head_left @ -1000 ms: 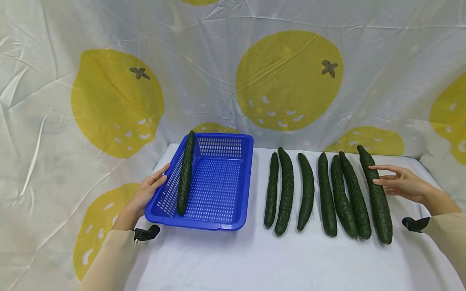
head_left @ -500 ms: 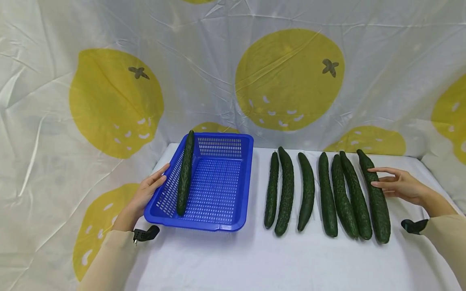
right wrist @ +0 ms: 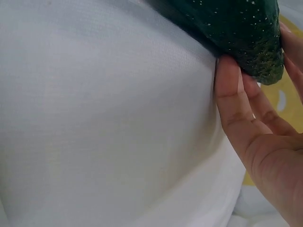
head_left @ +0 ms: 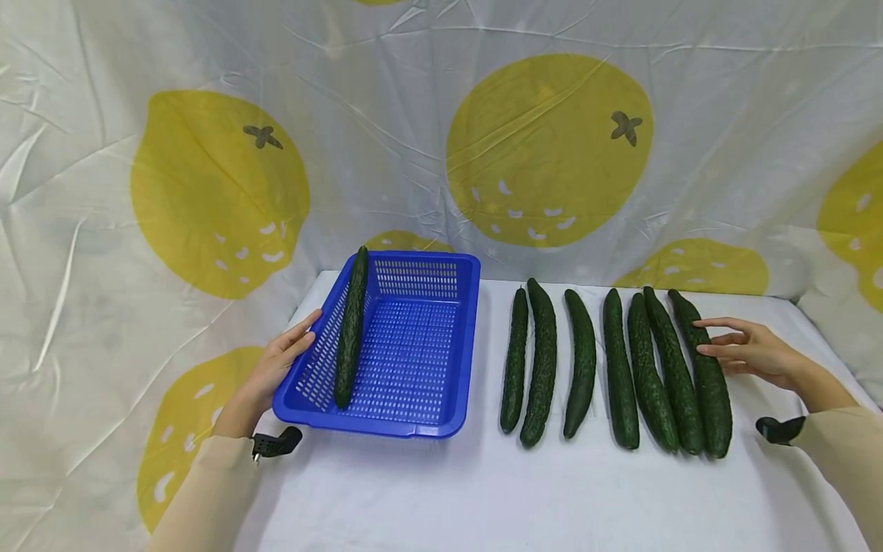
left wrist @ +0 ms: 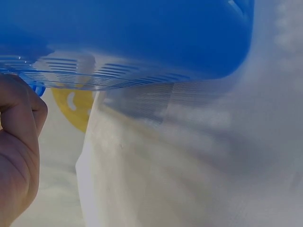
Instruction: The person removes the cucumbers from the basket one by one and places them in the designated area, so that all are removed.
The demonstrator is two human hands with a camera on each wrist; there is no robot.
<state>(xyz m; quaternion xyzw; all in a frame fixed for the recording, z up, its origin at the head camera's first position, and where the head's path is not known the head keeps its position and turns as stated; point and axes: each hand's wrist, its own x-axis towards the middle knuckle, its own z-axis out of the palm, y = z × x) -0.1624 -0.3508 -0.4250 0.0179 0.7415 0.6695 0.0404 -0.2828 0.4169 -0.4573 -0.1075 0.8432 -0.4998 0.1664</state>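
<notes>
A blue plastic basket [head_left: 428,431] stands at the table's left side, with one cucumber [head_left: 352,330] leaning lengthwise along its left wall. My left hand [head_left: 272,372] holds the basket's left rim; in the left wrist view its fingers look bent beside the blue wall, their tips hidden. At the right, my right hand [head_left: 755,354] touches the rightmost cucumber [head_left: 710,391] near its far end. Thumb and forefinger reach out fairly straight onto that cucumber. The right wrist view shows the thumb [right wrist: 229,78] against the cucumber's side [right wrist: 236,28], other fingers partly hidden behind.
More cucumbers lie in a row on the white cloth: a pair [head_left: 539,368], a single one [head_left: 581,364], then several close together [head_left: 648,376] beside the rightmost. A lemon-print curtain [head_left: 386,169] hangs behind the table [head_left: 517,498].
The rightmost cucumber has slid left along the cloth with my right hand, closing the gap to its neighbour. My left hand and the basket stay where they were.
</notes>
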